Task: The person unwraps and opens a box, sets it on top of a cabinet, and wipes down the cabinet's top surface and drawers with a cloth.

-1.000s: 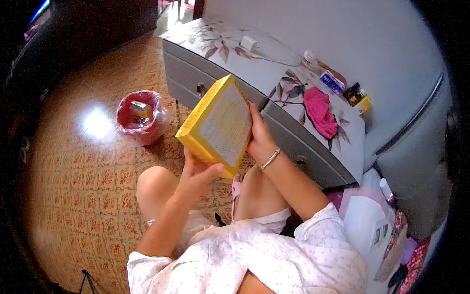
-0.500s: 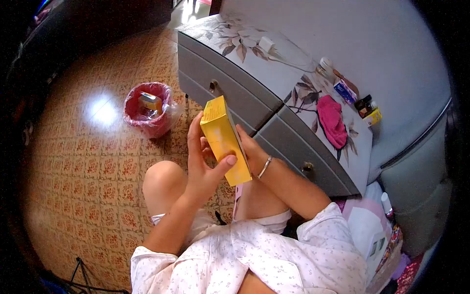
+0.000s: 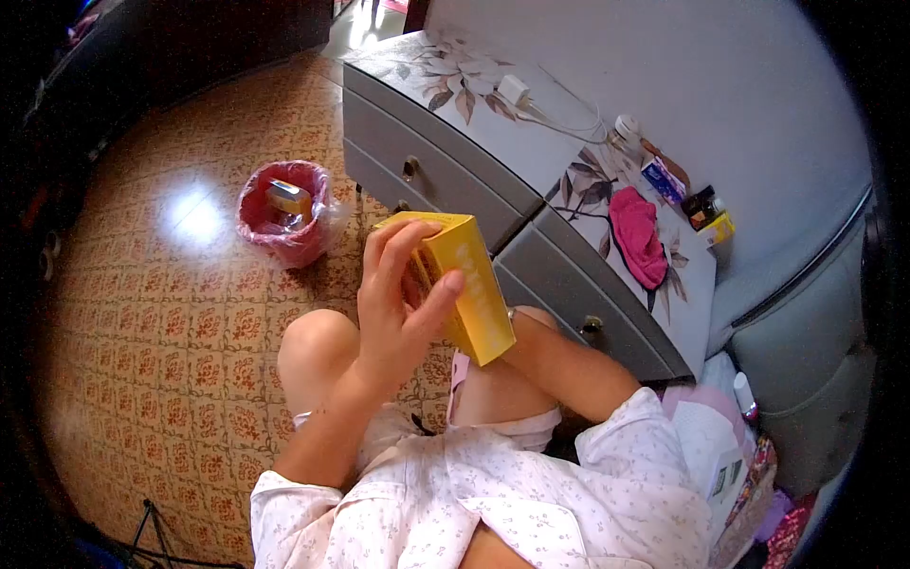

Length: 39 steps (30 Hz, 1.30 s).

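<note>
Yellow box: tilted, pale lettering on its side.
Left hand: thumb on that side, fingers over the top edge.
Right hand: hidden behind the yellow box; forearm shows.
Bin: pink, bag-lined, on patterned floor; carton inside.
Drawer unit: grey; pink cloth and white plug on top.

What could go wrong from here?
The yellow box might slip: the left hand has just fingers over its top and a thumb on its side. The right hand is hidden behind it, so support there is unconfirmed. If dropped, it could hit the floor.
</note>
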Tool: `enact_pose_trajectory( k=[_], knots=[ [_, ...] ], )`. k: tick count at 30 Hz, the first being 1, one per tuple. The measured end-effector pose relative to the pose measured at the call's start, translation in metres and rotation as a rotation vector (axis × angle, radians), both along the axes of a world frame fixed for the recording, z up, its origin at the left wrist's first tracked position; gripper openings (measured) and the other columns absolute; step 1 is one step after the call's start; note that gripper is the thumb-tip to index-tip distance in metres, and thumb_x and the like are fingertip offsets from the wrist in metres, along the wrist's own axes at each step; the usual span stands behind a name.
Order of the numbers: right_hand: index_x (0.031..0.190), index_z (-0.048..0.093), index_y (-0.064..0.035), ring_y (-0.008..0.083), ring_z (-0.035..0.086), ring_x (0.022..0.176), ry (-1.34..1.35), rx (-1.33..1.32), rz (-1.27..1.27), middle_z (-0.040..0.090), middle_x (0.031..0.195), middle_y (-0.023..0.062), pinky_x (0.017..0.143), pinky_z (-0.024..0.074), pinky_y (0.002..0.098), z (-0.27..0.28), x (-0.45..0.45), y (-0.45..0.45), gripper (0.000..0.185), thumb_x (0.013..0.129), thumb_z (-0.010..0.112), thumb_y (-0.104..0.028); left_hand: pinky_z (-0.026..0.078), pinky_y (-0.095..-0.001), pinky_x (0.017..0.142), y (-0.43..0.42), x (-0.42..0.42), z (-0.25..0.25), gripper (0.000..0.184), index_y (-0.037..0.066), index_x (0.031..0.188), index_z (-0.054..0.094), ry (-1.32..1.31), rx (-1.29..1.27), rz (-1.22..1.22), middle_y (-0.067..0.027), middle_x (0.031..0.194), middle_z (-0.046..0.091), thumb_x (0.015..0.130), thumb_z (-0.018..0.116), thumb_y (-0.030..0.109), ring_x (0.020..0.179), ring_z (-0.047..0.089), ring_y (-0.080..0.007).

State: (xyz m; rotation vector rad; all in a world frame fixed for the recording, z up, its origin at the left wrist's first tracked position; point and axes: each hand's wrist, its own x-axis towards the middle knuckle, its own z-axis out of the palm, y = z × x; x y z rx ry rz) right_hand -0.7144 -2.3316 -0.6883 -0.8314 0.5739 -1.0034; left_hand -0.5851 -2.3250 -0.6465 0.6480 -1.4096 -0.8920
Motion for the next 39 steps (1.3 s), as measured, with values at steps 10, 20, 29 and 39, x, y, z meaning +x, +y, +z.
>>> enact_pose_trajectory(
  k=[10,20,29,39],
  knots=[
    [0.127,0.051,-0.0108,0.0302,0.062,0.095,-0.455,0.623,0.266,0.059,0.113,0.0128,0.079,0.0563,0.0457,-0.017,-0.042,0.01,0.065,0.091,0.038,-0.063,0.043,-0.0254,0.066,-0.034,-0.019,0.022,0.023,0.002,0.097,0.058,-0.045,0.14,-0.026,-0.0051,0.086,0.049,0.087,0.067,0.021,0.073,0.049,-0.0135],
    [0.119,0.056,-0.0081,0.0217,0.065,0.091,0.174,0.306,-0.087,0.065,0.1,0.0115,0.075,0.0566,0.0366,-0.014,-0.043,0.011,0.05,0.097,0.041,-0.051,0.038,-0.018,0.061,-0.031,-0.012,0.021,0.016,0.005,0.093,0.06,0.153,0.334,-0.195,0.0041,0.086,0.052,0.095,0.057,0.021,0.069,0.046,-0.0026],
    [0.126,0.051,-0.012,0.0145,0.058,0.103,0.03,0.198,-0.646,0.06,0.113,0.0021,0.087,0.0466,0.0325,-0.004,-0.08,-0.005,0.063,0.087,0.054,-0.061,0.042,-0.0349,0.094,-0.046,0.008,0.0,0.044,0.009,0.119,0.056,0.371,0.502,-0.308,-0.0064,0.123,0.056,0.094,0.052,0.045,0.11,0.055,-0.0182],
    [0.126,0.05,-0.0128,0.0223,0.057,0.112,-0.161,0.237,-0.62,0.058,0.123,0.0052,0.092,0.0511,0.0414,-0.005,-0.1,0.002,0.052,0.091,0.056,-0.051,0.043,-0.0413,0.1,-0.03,0.008,-0.03,0.094,0.011,0.146,0.026,0.283,0.446,-0.633,-0.0134,0.138,0.042,0.073,0.082,0.031,0.122,0.048,-0.026]
  ],
)
